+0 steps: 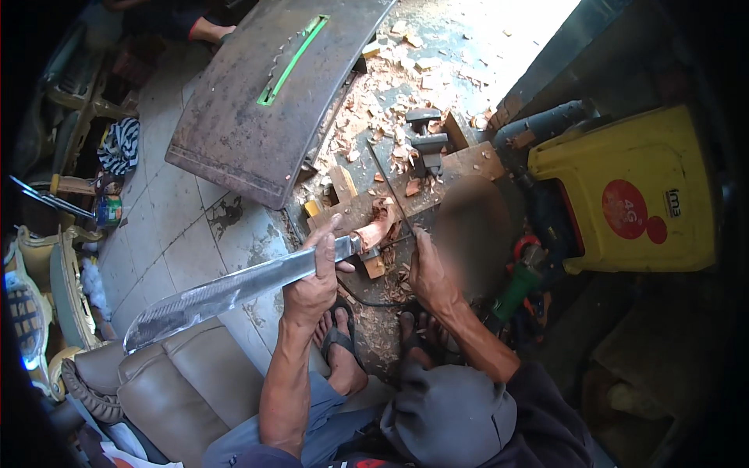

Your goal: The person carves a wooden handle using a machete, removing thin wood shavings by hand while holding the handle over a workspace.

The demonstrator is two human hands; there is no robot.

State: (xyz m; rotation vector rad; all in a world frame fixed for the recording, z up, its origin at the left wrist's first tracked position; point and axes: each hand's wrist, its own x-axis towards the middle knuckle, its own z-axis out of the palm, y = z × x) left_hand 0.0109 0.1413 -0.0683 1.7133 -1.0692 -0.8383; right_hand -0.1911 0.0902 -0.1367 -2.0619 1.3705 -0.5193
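A machete (pixel 234 290) with a broad grey blade slants across the middle, its tip toward the lower left. Its carved wooden handle (pixel 378 225) points to the upper right, over a wooden block. My left hand (pixel 310 285) is closed around the blade close to the handle. In my right hand (pixel 431 274) is a long, thin dark rod, like a file (pixel 390 187), with the fingers wrapped round its near end. The rod runs up and away, passing just right of the handle; whether it touches the wood I cannot tell.
A dark tabletop (pixel 234 117) with a green-edged slot stands at the upper left. Wood shavings (pixel 390 93) litter the floor around a black clamp-like metal piece (pixel 425 144). At right are a yellow plastic container (pixel 624 195) and a green power tool (pixel 515 292). A brown cushion (pixel 187 382) lies lower left.
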